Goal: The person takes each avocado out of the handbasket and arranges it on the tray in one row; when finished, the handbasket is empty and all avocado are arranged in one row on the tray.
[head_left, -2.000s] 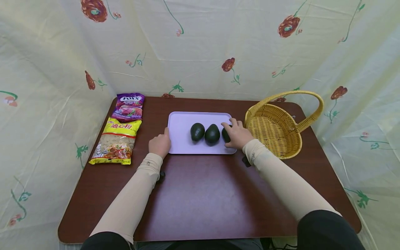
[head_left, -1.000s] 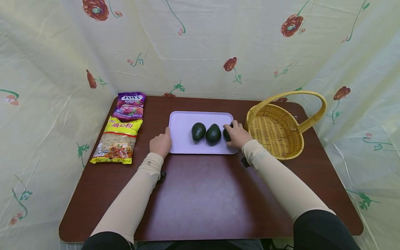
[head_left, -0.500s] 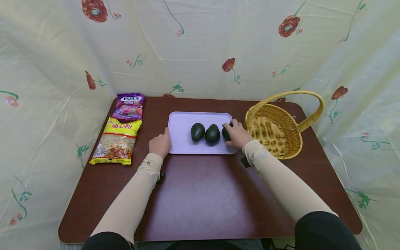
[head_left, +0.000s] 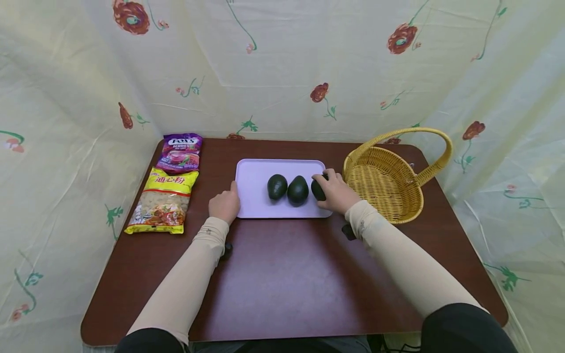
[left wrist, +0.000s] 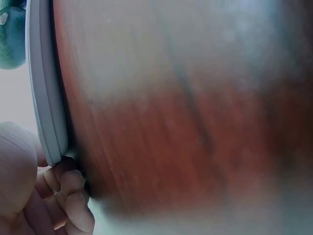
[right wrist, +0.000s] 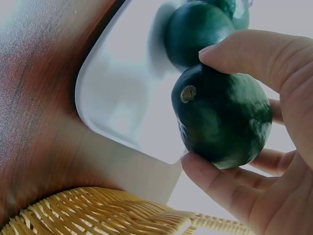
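My left hand (head_left: 224,204) holds the near left corner of a pale lilac tray (head_left: 251,189). In the left wrist view its thumb lies over the rim (left wrist: 46,103), with the other fingers curled below. Two dark green avocados, a left one (head_left: 277,187) and a middle one (head_left: 298,190), lie side by side on the tray. At the tray's right end, my right hand (head_left: 337,192) grips a third avocado (right wrist: 225,117). Its thumb and fingers wrap the fruit from both sides, and the stem end shows in the right wrist view.
A yellow wicker basket (head_left: 386,184) with a tall handle stands right of the tray, close by my right hand. On the left lie a purple candy bag (head_left: 180,153) and a yellow pasta bag (head_left: 162,201). Everything rests on a brown table (head_left: 282,279).
More of the avocado shows in my right hand now, and its fingers sit closer round it. The left hand, the tray and the other avocados keep their places; the head view shifts slightly.
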